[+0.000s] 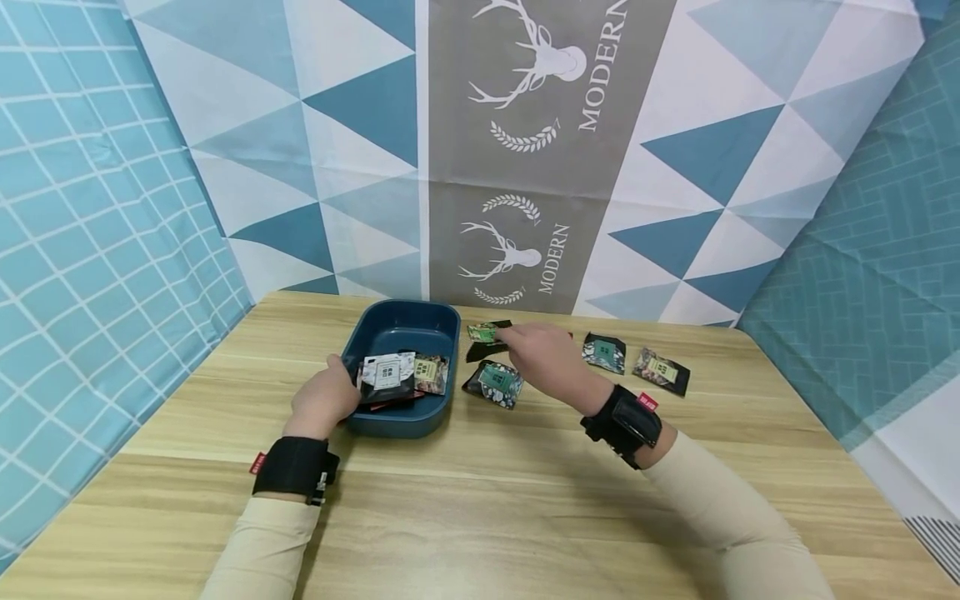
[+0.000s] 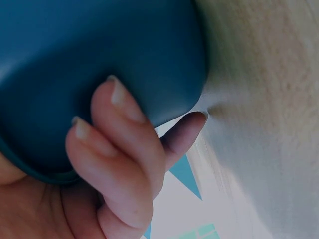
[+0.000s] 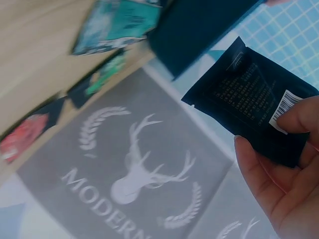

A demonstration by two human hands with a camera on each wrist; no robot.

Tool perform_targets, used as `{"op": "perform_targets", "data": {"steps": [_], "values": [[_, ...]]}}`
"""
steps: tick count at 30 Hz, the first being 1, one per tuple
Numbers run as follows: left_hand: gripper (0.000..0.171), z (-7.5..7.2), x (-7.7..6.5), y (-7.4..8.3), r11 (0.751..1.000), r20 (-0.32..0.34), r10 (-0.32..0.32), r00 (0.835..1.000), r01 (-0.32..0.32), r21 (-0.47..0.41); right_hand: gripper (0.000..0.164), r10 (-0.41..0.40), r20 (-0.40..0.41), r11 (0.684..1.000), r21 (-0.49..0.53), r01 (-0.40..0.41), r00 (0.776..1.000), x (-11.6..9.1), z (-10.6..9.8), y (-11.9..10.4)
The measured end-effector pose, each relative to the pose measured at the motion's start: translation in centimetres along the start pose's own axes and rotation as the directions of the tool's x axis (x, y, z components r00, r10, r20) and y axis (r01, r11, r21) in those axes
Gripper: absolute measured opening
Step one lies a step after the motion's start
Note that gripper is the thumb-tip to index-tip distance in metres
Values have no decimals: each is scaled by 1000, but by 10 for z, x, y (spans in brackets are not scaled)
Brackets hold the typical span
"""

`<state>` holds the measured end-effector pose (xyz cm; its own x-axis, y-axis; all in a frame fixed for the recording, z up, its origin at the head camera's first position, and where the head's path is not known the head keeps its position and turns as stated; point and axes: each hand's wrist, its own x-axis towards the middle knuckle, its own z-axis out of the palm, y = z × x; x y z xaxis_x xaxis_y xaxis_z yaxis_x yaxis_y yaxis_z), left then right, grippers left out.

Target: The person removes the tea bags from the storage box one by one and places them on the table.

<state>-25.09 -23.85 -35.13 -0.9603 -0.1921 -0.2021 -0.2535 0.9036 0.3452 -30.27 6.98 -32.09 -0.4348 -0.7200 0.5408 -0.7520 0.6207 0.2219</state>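
My left hand (image 1: 325, 398) grips the near left side of a dark blue plastic bin (image 1: 402, 427). In the left wrist view its curled fingers (image 2: 132, 137) lie against the bin's outer wall (image 2: 144, 55), below the rim. Inside the bin lie several sachets, a black-and-white one (image 1: 387, 375) and a patterned one with a yellow label (image 1: 431, 372) on top. Right of the bin, my right hand (image 1: 546, 362) pinches a small black sachet (image 3: 254, 94) between thumb and fingers; its printed back with a barcode shows in the right wrist view.
Near the right hand lie a green-printed sachet (image 1: 483, 332) and a teal-labelled one (image 1: 498, 383). A red-printed sachet (image 3: 27, 134) is mostly hidden by the hand in the head view. Farther right are another teal-labelled sachet (image 1: 604, 352) and a yellow-labelled one (image 1: 662, 370). Patterned cloth stands behind the wooden table (image 1: 480, 517).
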Motion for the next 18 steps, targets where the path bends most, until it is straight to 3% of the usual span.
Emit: {"op": "perform_targets", "data": {"steps": [8,18], "values": [[68,-1,0,1,1000,2,-1,1000,1,-12,19,58,22,998,-32,-57,998,-32,3,24],[69,-1,0,0,1000,4,1,1000,-1,-10,22,154,163,987,-78,-143,974,-62,11,41]]}}
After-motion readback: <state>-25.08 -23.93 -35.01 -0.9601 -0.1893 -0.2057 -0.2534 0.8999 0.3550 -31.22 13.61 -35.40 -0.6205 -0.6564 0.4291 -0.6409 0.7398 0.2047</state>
